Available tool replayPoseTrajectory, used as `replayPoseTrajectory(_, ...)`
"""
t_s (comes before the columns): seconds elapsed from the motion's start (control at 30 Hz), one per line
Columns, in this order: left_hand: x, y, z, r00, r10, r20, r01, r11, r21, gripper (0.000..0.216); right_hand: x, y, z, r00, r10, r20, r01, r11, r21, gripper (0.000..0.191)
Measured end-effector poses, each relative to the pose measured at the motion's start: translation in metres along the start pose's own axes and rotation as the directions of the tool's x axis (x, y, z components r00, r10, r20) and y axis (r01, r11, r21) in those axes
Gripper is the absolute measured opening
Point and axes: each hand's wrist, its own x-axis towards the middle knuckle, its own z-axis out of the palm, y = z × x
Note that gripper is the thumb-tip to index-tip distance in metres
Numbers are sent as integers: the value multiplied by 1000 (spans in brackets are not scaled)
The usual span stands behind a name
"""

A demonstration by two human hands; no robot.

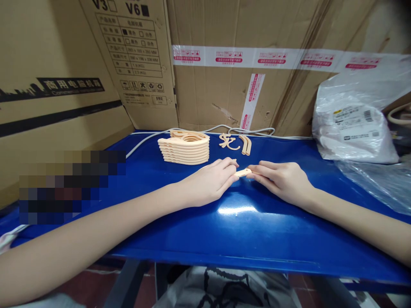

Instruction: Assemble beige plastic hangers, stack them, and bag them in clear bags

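Note:
My left hand [213, 182] is closed on a small cream plastic hanger part [243, 173], just above the blue table. The fingertips of my right hand [284, 182] pinch the other end of the same part. Its flat end with a small hole shows between my hands; the rest is hidden by my left fingers. Behind my left hand stands a neat stack of several cream plastic hangers [184, 152]. Farther back lie loose cream hooks [228, 141], and beside them two short curved hanger arms [246, 145] lie side by side.
The blue table [199, 231] has its front edge close to me. Cardboard boxes [218, 94] wall in the back and left. A white cable [212, 127] runs along the back. Clear plastic bags [353, 124] sit at the right. A pixelated patch covers something at the left.

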Motion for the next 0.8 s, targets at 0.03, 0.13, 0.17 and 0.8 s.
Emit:
replayPoseTrajectory(0.03, 0, 0, 0, 1000, 2, -3, -2, 1000, 3, 40, 0, 0, 0, 1000, -13, -7, 12, 1000, -16, 45)
replayPoseTrajectory(0.13, 0, 0, 0, 1000, 13, 7, -13, 1000, 18, 41, 0, 0, -1, 998, -51, -35, 49, 998, -39, 42)
replayPoseTrajectory(0.17, 0, 1, -1, 1000, 17, 15, -18, 1000, 23, 41, -1, 0, -1, 997, -59, -43, 57, 997, -46, 41)
replayPoseTrajectory(0.8, 1, 0, -2, 999, -3, 54, 4, 1000, -16, 38, 1, -4, -4, 991, -97, -96, 91, 994, -60, 33)
